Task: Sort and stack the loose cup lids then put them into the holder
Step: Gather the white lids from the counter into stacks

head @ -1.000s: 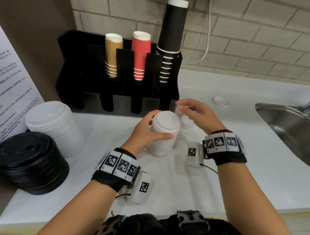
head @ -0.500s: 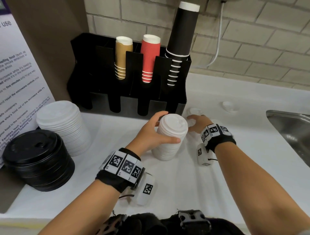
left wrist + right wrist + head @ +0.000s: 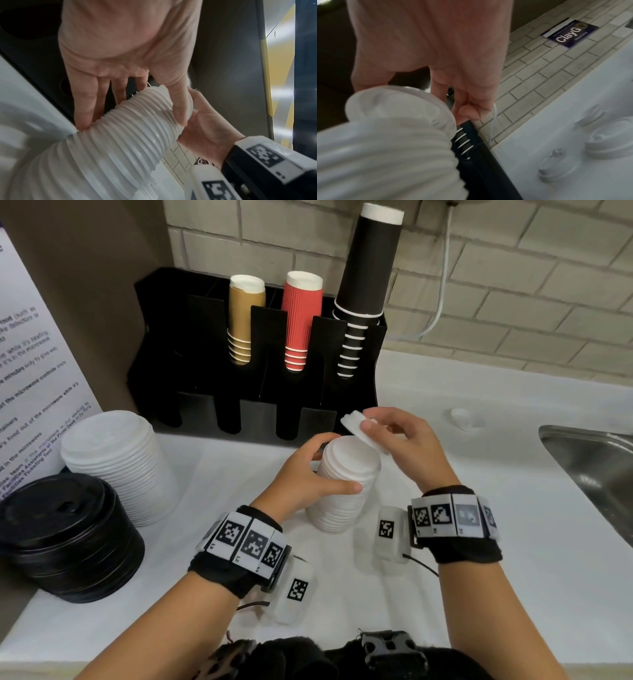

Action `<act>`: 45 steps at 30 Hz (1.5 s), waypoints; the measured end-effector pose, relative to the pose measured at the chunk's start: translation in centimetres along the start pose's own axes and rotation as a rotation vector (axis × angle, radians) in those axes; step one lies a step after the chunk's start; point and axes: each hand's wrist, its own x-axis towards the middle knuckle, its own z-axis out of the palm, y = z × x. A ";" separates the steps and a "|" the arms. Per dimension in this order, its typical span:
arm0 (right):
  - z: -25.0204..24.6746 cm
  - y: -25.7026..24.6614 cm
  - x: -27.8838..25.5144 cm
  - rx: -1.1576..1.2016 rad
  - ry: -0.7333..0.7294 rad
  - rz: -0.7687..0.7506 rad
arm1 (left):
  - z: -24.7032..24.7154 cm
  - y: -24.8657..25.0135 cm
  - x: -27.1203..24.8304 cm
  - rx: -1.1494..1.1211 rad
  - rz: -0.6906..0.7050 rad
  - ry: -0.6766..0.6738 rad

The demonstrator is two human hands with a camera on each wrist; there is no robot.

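Observation:
A tall stack of small white lids (image 3: 344, 498) stands on the white counter (image 3: 479, 542) in front of the black holder (image 3: 191, 361). My left hand (image 3: 337, 462) grips the stack near its top, thumb in front and fingers behind, as the left wrist view shows around the ribbed stack (image 3: 120, 135). My right hand (image 3: 371, 422) pinches one small white lid (image 3: 359, 428), tilted just above the stack's top. The right wrist view shows that lid (image 3: 399, 105) over the stack.
A stack of large white lids (image 3: 116, 460) and a stack of black lids (image 3: 65, 535) stand at the left. The holder carries gold, red and black cups. A loose small lid (image 3: 462, 417) lies at the back right. A steel sink (image 3: 596, 467) is at the right.
My right hand went down to the counter beside the stack, took up a small lid and raised it over the stack's top. The left hand kept its grip on the stack.

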 end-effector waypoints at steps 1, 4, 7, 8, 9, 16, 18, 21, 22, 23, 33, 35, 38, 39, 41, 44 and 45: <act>0.2 0.0 -0.2 -0.035 -0.007 -0.025 | 0.0 0.0 0.0 -0.005 -0.007 0.002; 0.8 0.3 -0.8 -0.119 -0.044 -0.044 | 0.0 -0.1 0.1 -0.012 -0.020 0.006; 1.1 0.5 -1.2 -0.168 -0.061 -0.062 | 0.0 -0.2 0.1 0.000 -0.017 0.009; 1.1 0.6 -1.2 -0.177 -0.061 -0.072 | 0.0 -0.2 0.1 0.000 -0.015 0.012; 1.1 0.5 -1.3 -0.188 -0.064 -0.081 | 0.0 -0.2 0.1 -0.004 -0.015 0.016; 0.9 0.2 -1.6 -0.276 -0.116 -0.133 | 0.1 -0.2 0.3 0.002 0.000 0.025; 0.9 0.1 -1.7 -0.280 -0.127 -0.144 | 0.0 -0.4 0.3 -0.002 0.005 0.026; 0.9 0.1 -1.8 -0.285 -0.135 -0.157 | -0.1 -0.5 0.2 -0.014 0.018 0.013; 1.0 0.1 -1.9 -0.280 -0.138 -0.158 | -0.1 -0.5 0.2 -0.013 0.023 0.006; 0.9 0.1 -2.0 -0.270 -0.145 -0.157 | -0.1 -0.4 0.2 -0.008 0.028 0.001; -4.6 5.3 4.3 -0.499 0.113 0.298 | -0.1 0.2 0.5 -0.002 0.047 -0.038; -5.8 7.2 5.8 -0.723 0.011 0.548 | -0.1 0.3 0.5 0.003 0.047 -0.037; -6.5 9.3 6.5 -0.818 -0.085 0.685 | -0.1 0.4 0.4 0.012 0.055 -0.044; -6.7 9.8 6.4 -0.818 -0.109 0.690 | -0.1 0.4 0.4 0.017 0.057 -0.046; -6.8 10.5 5.9 -0.880 -0.128 0.673 | -0.2 0.5 0.3 0.023 0.056 -0.046; -6.9 10.7 5.2 -0.984 -0.107 0.664 | -0.1 0.5 0.3 0.020 0.056 -0.040; -7.0 10.5 5.1 -0.975 -0.086 0.670 | -0.1 0.4 0.2 0.018 0.056 -0.037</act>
